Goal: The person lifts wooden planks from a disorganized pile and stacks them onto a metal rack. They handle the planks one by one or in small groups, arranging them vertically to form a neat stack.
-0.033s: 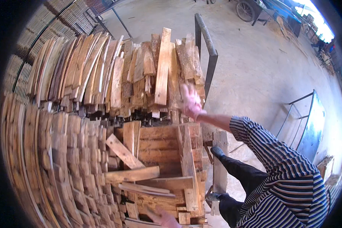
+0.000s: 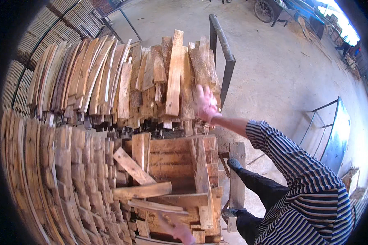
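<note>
In the head view, we are reaching our right hand [image 2: 205,103], fingers spread and flat, against the end of the rough wooden planks [image 2: 173,77] stacked ahead, seemingly to steady them. Our left hand [image 2: 180,232], low and blurred, is touching loose planks [image 2: 151,190] just beside it; its grip we cannot tell. A metal frame [image 2: 227,61] is standing beyond the right hand.

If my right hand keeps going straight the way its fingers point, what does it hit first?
Most likely the upper stack of planks: the right hand is open, fingers pointing up into the stack's right side. It may already touch the boards; depth is unclear.
</note>
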A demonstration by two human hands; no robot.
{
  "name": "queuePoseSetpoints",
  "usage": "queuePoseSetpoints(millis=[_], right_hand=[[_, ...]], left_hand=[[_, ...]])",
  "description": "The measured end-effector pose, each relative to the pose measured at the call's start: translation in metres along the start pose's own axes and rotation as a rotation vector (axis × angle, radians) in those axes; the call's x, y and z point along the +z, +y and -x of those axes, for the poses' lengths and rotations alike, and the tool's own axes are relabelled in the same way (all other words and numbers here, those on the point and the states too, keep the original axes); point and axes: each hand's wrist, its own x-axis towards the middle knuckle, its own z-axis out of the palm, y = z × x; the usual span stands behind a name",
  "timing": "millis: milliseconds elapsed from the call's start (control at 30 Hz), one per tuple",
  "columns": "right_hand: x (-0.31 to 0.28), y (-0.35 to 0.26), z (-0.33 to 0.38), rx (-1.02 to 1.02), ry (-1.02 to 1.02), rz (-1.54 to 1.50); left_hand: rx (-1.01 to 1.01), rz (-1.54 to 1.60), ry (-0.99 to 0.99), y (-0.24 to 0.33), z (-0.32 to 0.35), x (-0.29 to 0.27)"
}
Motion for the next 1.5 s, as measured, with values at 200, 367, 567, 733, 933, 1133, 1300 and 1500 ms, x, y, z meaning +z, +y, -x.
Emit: queuePoseSetpoints(millis=[200,367,567,733,933,1133,1300,1500], right_hand=[[0.015,0.027,-0.14,0.249,-0.147,0.121],[0.016,0.026,-0.19,0.519,-0.148,0.075],[-0.013,0.033,-0.189,0.578,-0.254,-0.191],[-0.08,0.049,-0.074,0.467,-0.388,-0.884],[-0.155,0.08,0.148,0.307,-0.742,-0.967],[-0.171,0.111,0.248,0.009,-0.925,-0.456],[-0.166,0.084,0.267,-0.41,-0.936,-0.443],[-0.137,0.007,0.337,-0.501,-1.079,-0.138]], left_hand=[[0.006,0.445,-0.468,0.086,-0.129,0.229],[-0.114,-0.15,-0.529,0.104,-0.199,0.357],[-0.045,-0.369,-0.64,0.086,-0.224,0.381],[0.042,-0.365,-0.707,0.138,-0.204,0.342],[-0.669,0.962,-0.992,0.175,-0.141,0.348],[-0.9,1.573,-0.769,0.116,-0.085,0.281],[-0.67,1.619,-0.426,0.066,-0.06,0.185],[-0.552,1.656,-0.23,0.024,-0.013,0.062]])
